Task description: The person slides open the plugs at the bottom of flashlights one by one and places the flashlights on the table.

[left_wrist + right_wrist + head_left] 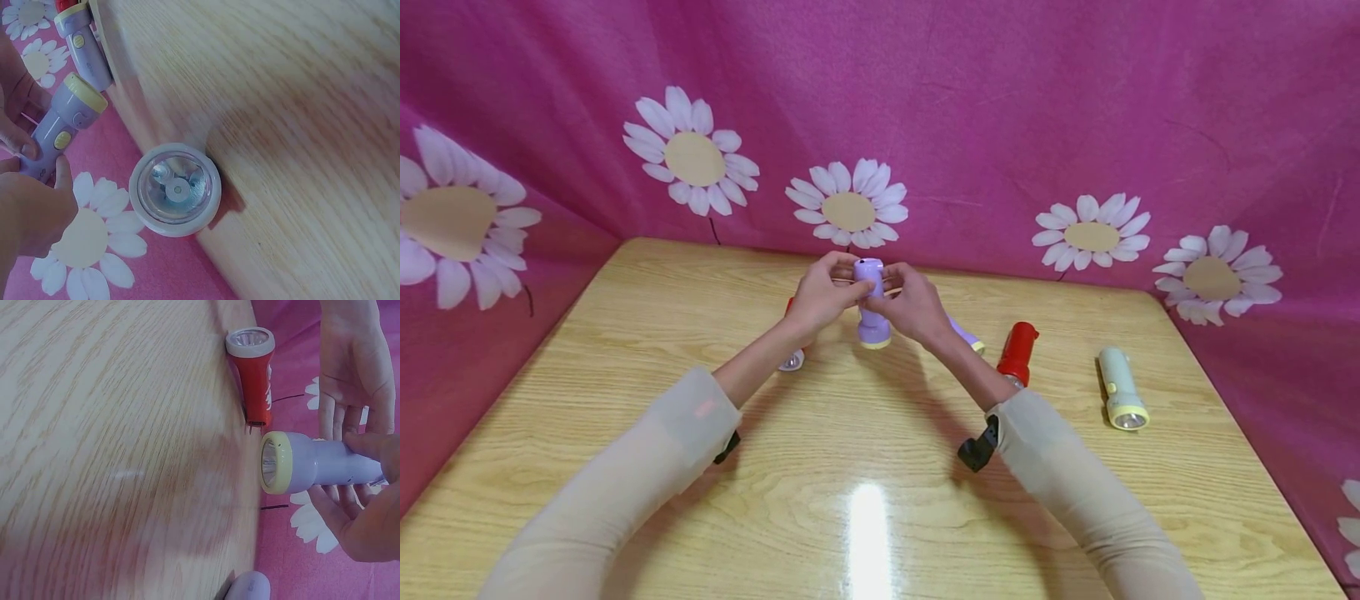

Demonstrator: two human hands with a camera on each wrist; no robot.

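A purple flashlight (872,310) with a yellow rim stands upright between both hands, its lens end down. From one side my left hand (824,293) pinches the body, thumb in front and fingers toward the back. On the other side my right hand (916,303) holds it between thumb and fingers. In the left wrist view, a yellow switch shows on the purple barrel (53,134). The right wrist view shows the clear lens inside the yellow rim (277,462), apart from the wood surface. Part of the barrel is hidden by the fingers.
Beside my left forearm lies a red flashlight with a white rim (253,378), partly hidden in the head view. Behind my right wrist is another purple flashlight (966,335). Farther right lie a red flashlight (1018,353) and a pale green one (1122,388). Pink flowered cloth (970,125) borders the table (805,500).
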